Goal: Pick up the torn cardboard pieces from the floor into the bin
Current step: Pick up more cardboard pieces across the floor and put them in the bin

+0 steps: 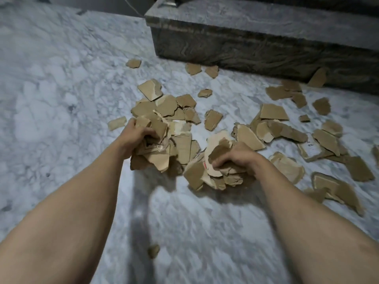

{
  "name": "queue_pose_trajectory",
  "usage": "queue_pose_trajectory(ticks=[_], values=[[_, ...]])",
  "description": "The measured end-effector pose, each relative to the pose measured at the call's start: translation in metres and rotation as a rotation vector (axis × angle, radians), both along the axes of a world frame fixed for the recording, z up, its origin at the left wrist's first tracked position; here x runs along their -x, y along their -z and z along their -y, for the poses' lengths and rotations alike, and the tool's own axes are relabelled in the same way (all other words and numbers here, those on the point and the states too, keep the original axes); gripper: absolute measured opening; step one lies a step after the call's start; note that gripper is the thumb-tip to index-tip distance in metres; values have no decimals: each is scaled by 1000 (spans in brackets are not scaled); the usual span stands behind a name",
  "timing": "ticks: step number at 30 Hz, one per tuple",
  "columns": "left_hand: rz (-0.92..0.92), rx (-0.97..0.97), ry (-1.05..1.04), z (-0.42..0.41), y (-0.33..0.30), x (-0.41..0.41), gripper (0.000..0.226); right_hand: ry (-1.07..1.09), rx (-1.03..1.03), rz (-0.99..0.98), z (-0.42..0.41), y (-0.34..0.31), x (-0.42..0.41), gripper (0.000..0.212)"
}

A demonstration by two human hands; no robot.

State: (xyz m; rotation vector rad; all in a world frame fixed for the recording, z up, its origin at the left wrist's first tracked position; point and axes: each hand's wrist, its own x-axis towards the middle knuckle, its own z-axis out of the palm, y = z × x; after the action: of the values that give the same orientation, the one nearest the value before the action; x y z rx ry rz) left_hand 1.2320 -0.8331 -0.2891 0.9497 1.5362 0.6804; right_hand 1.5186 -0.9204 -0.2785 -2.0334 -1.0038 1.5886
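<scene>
**Both hands full of cardboard, scraps spread over the floor**

Left hand (137, 133) gripped a bundle of torn cardboard (158, 154), fingers curled round it. Right hand (231, 155) gripped a second bundle (207, 173), fingers also curled tight. The two bundles hung side by side, close but apart. Whether they were fully clear of the floor (61, 89) could not be told.

Behind the left hand lay a heap (164, 107) of overlapping pieces. To the right, a wider scatter (287, 128) ran toward the frame edge, some pieces stacked, one with a white label (309, 147). Single scraps lay apart: one left of the heap (117, 123), three near the step (266, 44), one small bit (153, 251) between the forearms, near the bottom.

The floor was grey-white marble. A dark veined stone step crossed the upper right; one piece (317, 77) leaned against its face. A thin cable (131, 6) ran down at the top, left of the step.

The bin did not show.
</scene>
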Motion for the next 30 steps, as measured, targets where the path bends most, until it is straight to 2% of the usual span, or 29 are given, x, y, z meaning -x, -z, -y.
queue_pose_trajectory(ticks=[3, 5, 6, 8, 11, 14, 18, 19, 20, 22, 23, 26, 30], values=[[-77, 46, 14, 16, 5, 25, 60, 74, -52, -23, -28, -9, 16, 25], [-140, 94, 45, 28, 15, 34, 55, 0, -16, 26, -54, 4, 43, 29], [-171, 116, 64, 33, 22, 40, 57, -55, 22, 64, -66, 14, 57, 40], [-267, 140, 113, 41, 36, 48, 68, -169, 130, 213, -86, 35, 87, 75], [-313, 121, 84, 45, 52, 51, 83, -164, 173, 463, -97, 45, 117, 97], [-289, 105, 24, 43, 57, 48, 103, -93, 152, 452, -100, 47, 127, 108], [-364, 140, 23, 41, 60, 55, 85, -71, 119, 297, -98, 53, 121, 121], [-381, 137, 35, 40, 65, 58, 83, -58, 118, 261, -98, 55, 118, 116], [-382, 134, 43, 39, 67, 59, 81, -50, 107, 199, -98, 58, 113, 101], [-358, 118, 45, 40, 59, 57, 72, -52, 142, 36, -92, 54, 108, 50], [-332, 110, 49, 41, 53, 54, 66, -47, 169, -12, -85, 47, 105, 39], [-191, 108, 48, 38, 44, 59, 59, -40, 158, -124, -71, 36, 89, 41], [59, 176, 45, 35, 26, 75, 62, -60, 152, -149, -64, 12, 60, 15]])
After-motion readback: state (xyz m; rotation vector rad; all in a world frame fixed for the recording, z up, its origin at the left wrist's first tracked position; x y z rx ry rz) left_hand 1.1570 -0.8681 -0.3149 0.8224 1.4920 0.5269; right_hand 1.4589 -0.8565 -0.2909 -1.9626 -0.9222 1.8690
